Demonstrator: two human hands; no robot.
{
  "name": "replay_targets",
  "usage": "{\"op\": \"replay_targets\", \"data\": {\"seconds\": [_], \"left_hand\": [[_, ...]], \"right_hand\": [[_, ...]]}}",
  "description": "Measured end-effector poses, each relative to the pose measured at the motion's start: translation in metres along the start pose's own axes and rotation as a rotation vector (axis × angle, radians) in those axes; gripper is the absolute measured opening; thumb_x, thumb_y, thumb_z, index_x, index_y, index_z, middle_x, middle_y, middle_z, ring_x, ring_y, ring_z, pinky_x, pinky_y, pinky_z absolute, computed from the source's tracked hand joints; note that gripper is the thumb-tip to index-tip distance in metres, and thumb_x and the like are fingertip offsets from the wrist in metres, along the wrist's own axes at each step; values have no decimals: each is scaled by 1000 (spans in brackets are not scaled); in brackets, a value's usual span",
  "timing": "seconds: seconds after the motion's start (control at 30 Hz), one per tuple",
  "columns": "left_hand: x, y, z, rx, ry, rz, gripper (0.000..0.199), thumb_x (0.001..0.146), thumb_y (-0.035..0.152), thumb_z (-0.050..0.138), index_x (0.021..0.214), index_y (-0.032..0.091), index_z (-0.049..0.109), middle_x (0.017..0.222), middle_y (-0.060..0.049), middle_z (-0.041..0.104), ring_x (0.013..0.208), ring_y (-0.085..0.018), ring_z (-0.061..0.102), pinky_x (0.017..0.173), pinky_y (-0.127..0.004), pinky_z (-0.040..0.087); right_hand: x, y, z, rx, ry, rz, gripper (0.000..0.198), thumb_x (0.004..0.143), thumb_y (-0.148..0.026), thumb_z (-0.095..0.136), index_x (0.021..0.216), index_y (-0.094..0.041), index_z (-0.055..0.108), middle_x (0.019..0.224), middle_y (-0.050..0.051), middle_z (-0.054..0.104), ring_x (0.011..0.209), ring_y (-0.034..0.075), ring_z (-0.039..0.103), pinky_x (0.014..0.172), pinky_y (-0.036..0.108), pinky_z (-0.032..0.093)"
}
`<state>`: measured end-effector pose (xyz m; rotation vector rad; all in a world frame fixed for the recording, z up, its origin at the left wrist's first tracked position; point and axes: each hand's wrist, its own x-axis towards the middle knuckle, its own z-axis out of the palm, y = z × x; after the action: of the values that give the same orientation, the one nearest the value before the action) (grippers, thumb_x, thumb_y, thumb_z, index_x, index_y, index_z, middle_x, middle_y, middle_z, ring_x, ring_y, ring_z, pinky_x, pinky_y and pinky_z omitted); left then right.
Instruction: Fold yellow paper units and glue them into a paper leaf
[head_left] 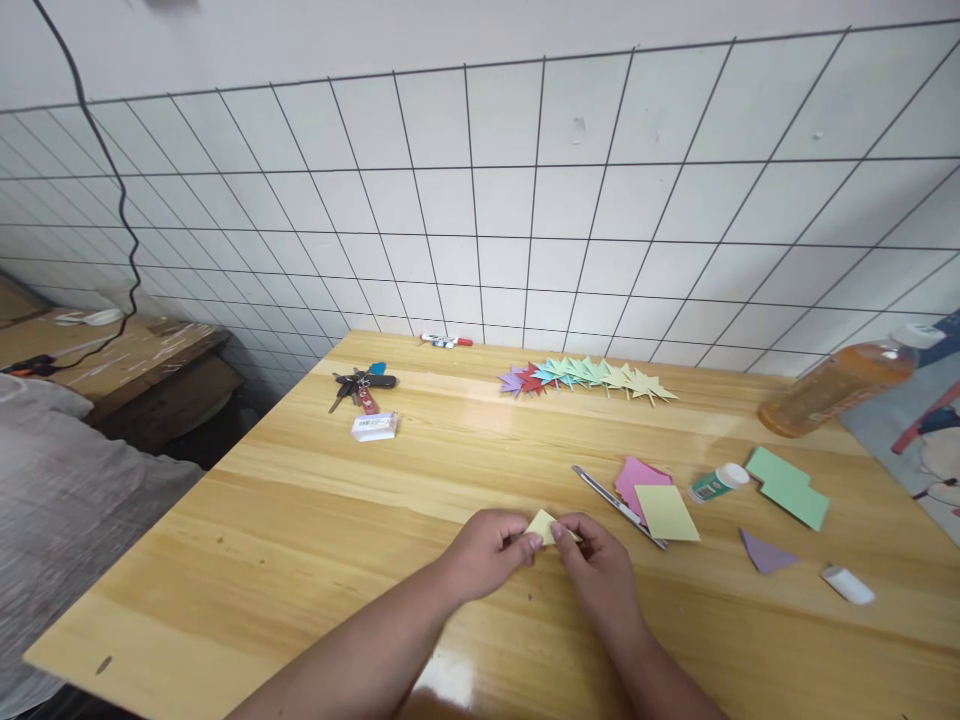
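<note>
Over the bench [300, 560], the left hand [486, 552] had a narrow grip on the small yellow paper [541, 522], and the right hand [600, 572] pinched its other side. The paper seemed light and easily creased, best taken by its edges.

That small pale-yellow folded paper piece [541, 524] basically matches the pale-yellow square paper sheet [669, 514] for colour. The spiky multicoloured folded-paper row [596, 373] goes purple, red, blue, mint green, then yellow. Honey-coloured wooden worktop [300, 530] has streaky grain; white tiled wall [502, 200] has a dark grid.
</note>
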<state>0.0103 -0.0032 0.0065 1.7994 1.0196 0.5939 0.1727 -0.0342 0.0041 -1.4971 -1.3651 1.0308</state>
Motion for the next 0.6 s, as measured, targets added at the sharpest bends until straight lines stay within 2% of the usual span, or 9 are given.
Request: {"op": "replay_targets", "data": {"seconds": [0.1,0.2,0.27,0.37,0.5,0.6], "left_hand": [[0,-1,0,-38,-5,-19,37,85,39,45,66,13,63,58,1,57,53,-9,47,51,-18,34],[0,-5,3,-36,64,-36,40,86,40,44,63,13,63,57,0,58,53,-10,49,52,-18,36],[1,-8,5,-62,119,-42,41,86,40,43,63,13,63,57,0,59,54,-10,51,53,-18,37],[2,-12,7,-107,151,-25,40,86,39,45,64,13,64,59,-2,62,59,-12,55,57,-19,40],[2,-13,7,-95,130,-3,41,86,40,45,63,14,65,63,-2,65,62,-12,58,60,-19,42],[1,-10,7,-74,113,19,42,87,41,42,65,14,66,64,-3,66,63,-12,59,60,-19,42]], "right_hand": [[0,1,0,42,-13,0,30,80,-43,51,72,-18,63,70,4,65,65,18,57,59,26,44],[1,2,1,105,15,20,33,74,-41,59,96,-17,63,84,6,67,68,18,60,59,27,47],[1,2,3,74,23,32,43,70,-39,63,106,-17,61,81,5,66,62,17,58,54,27,46],[1,1,4,-6,-5,23,31,71,-39,62,93,-18,67,69,3,65,56,17,55,52,27,44],[0,0,5,48,-14,5,25,73,-38,61,86,-18,68,75,5,65,65,18,57,57,27,45],[1,0,3,92,-13,5,22,72,-39,62,73,-18,67,68,3,59,65,18,55,56,25,44]]}}
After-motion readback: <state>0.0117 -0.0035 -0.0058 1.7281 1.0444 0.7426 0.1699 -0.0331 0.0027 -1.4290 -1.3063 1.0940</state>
